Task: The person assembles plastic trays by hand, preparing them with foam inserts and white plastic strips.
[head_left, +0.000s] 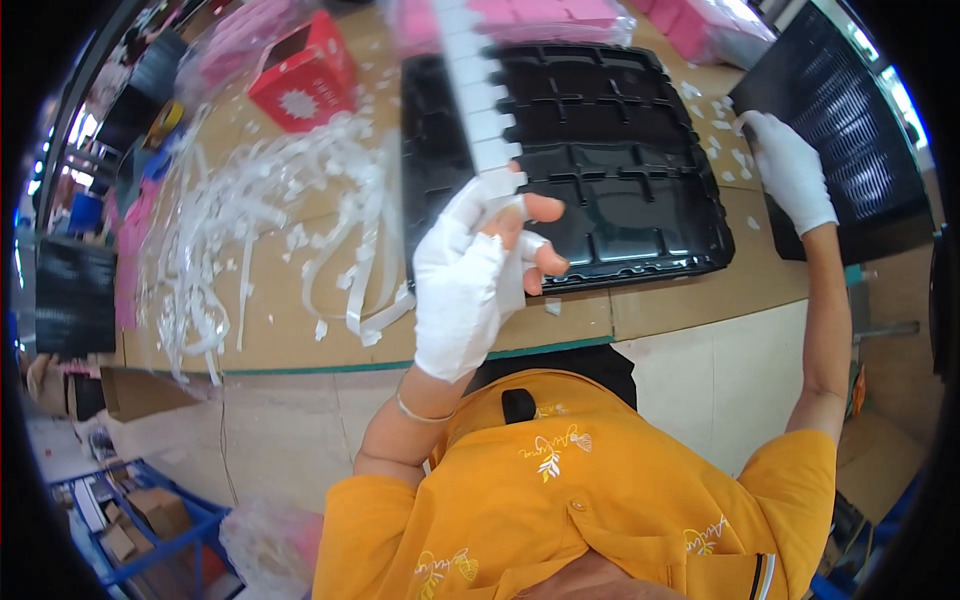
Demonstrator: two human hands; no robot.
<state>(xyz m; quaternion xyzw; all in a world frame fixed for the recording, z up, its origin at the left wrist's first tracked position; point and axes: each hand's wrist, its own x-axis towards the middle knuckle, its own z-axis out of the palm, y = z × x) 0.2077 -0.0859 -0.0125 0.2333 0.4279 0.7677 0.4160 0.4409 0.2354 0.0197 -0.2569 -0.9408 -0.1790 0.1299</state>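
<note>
My left hand (468, 270), in a white glove with bare fingertips, pinches the lower end of a long strip of white stickers (472, 85). The strip stands up away from me, its right side notched. Beneath and beyond it lies a black plastic tray (625, 180) with cross-shaped ridges, partly covered by the hand and strip. My right hand (790, 172), gloved in white too, is at the near-left edge of a tall stack of black trays (850, 130), its fingers curled at the rim. How many trays it grips is too small to tell.
Torn white backing strips (225, 220) and paper scraps litter the cardboard-covered table (270, 335) on the left. A red box (308, 80) stands behind them. Pink wrapped packs (560, 22) line the far side. A blue crate (150, 560) sits on the floor at lower left.
</note>
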